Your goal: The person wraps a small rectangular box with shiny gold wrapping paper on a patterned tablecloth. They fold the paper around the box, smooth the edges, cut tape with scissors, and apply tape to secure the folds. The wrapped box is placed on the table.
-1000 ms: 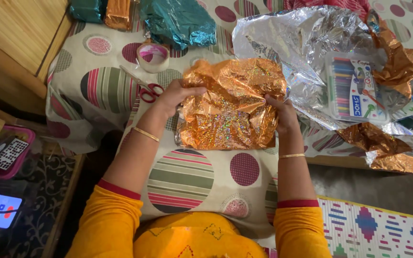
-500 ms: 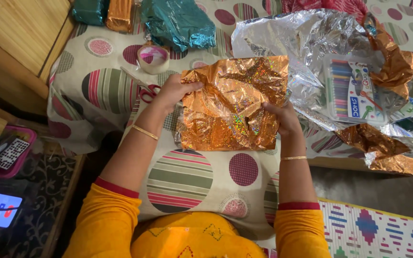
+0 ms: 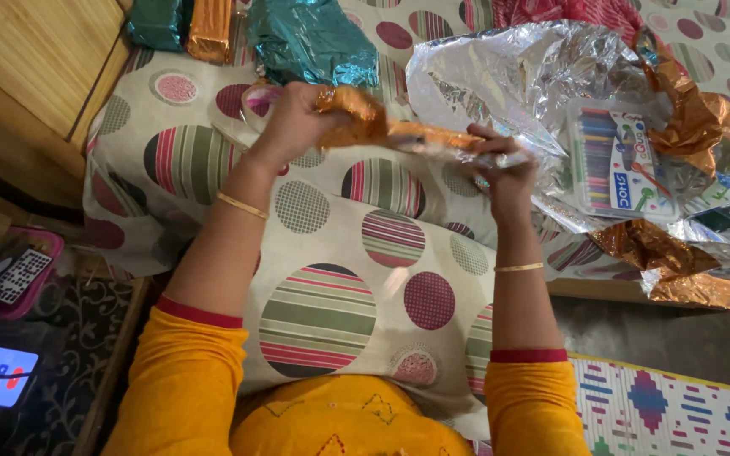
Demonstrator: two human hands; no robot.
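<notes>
A flat package wrapped in shiny orange foil (image 3: 399, 131) is held edge-on above the patterned cloth. My left hand (image 3: 293, 118) grips its left end and my right hand (image 3: 500, 169) grips its right end. Seen from the edge, the package looks like a thin orange strip with a silver underside. Both wrists wear thin gold bangles. The roll of tape and the red-handled scissors behind my left hand are mostly hidden.
A crumpled silver foil sheet (image 3: 517, 72) lies at the back right with a box of coloured pens (image 3: 618, 160) on it. Loose orange foil (image 3: 678, 270) lies at the right. Teal (image 3: 314, 38) and orange wrapped parcels (image 3: 210, 25) sit at the back. A wooden edge (image 3: 35, 76) runs on the left.
The orange package lay flat on the cloth with both hands pressing its sides. Both hands have lifted it and tipped it up on edge, further from me.
</notes>
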